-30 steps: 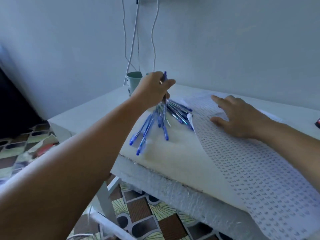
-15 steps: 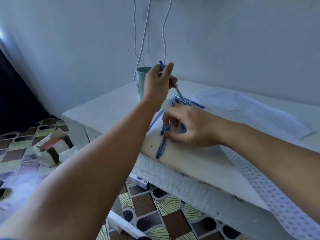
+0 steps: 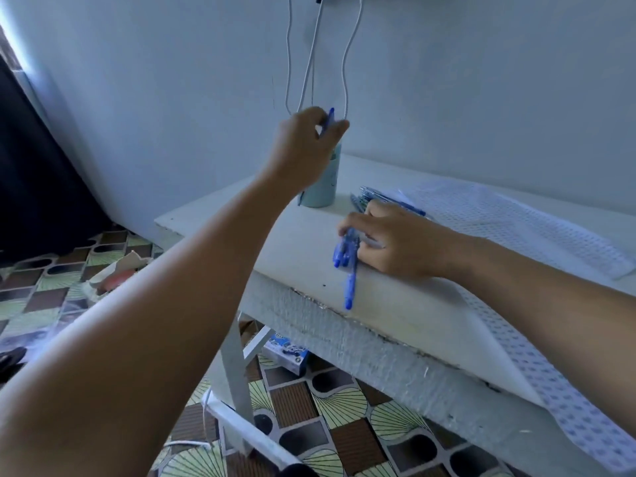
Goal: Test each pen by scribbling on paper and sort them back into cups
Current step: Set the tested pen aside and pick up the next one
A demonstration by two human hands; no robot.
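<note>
left hand holds pen above cup.

One cup, one printed paper sheet, one raised pen, and several more pens, too bunched to count.

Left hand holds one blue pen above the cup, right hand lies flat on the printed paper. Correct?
Not quite. The head view shows the right hand on the bunch of blue pens on the table, not on the printed paper. The left hand does hold one blue pen above the cup.
</note>
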